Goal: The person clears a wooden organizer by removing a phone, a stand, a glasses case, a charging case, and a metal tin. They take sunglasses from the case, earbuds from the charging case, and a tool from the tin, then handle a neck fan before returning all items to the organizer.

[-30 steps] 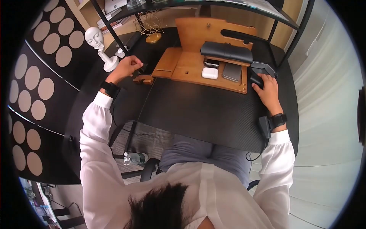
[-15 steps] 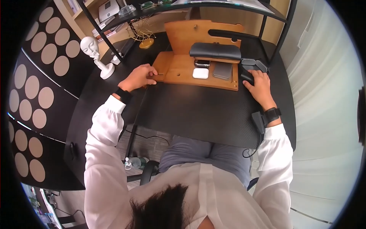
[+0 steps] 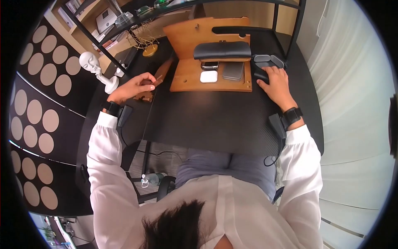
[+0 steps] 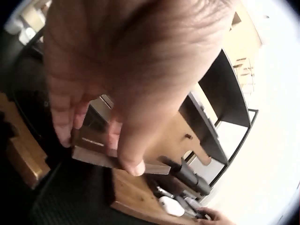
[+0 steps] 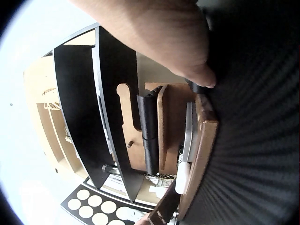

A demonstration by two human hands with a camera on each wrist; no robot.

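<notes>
My left hand (image 3: 134, 86) pinches a brown wooden panel (image 3: 164, 71) between thumb and fingers, and the panel stands tilted beside the left end of a wooden desk organizer (image 3: 188, 74). In the left wrist view, the thumb lies on the edge of the panel (image 4: 101, 158). At the organizer's right end, my right hand (image 3: 277, 85) grips a black, rounded, mouse-shaped object (image 3: 261, 74), largely covered by the fingers. On the organizer lie a white earbud case (image 3: 209, 76), a grey flat case (image 3: 233, 70), a watch (image 3: 209, 65) and a black glasses case (image 3: 222, 50).
A small wooden piece (image 3: 143, 97) lies near the left hand. Behind it stand a white figurine (image 3: 93, 66) and a gold wire ornament (image 3: 150, 50). A dark faceted object (image 3: 269, 60) sits behind the right hand. A black-framed shelf (image 3: 182, 6) rises over the back of the desk.
The left hand has moved to the organizer's left end, taken hold of the wooden panel there and drawn it up and left. The right hand stays at the black object. The head view has shifted.
</notes>
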